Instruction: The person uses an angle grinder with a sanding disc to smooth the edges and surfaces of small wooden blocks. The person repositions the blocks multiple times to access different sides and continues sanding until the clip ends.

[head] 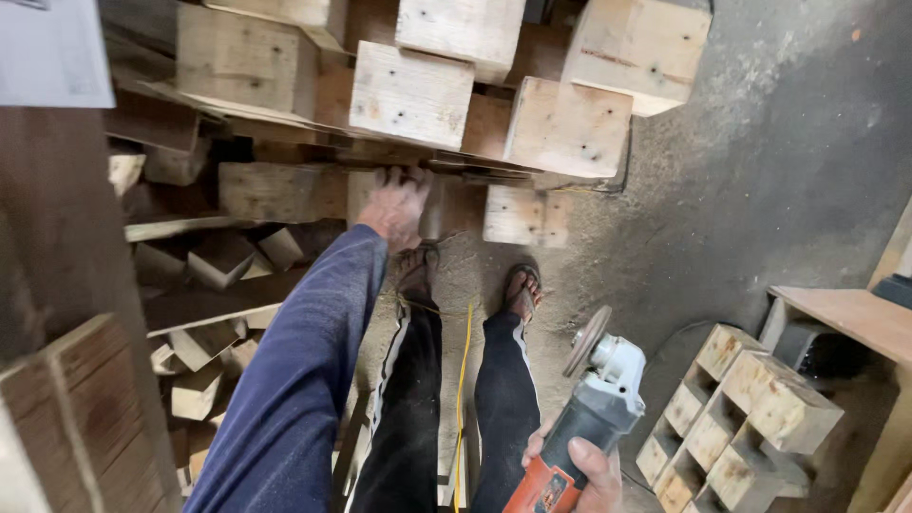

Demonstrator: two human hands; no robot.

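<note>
a: what's nearest?
b: right hand [581, 472], fingers wrapped around an angle grinder [589, 404], disc up.
a: farther off?
b: left hand [394, 204] stretched out, fingers spread on a wooden block [366, 195] under the stacked blocks [411, 93].

A grey concrete floor [760, 171], dusted with sawdust, carries stacked pale wooden blocks [570, 128], offcuts at left, and a wooden surface [855, 318] at right.
</note>
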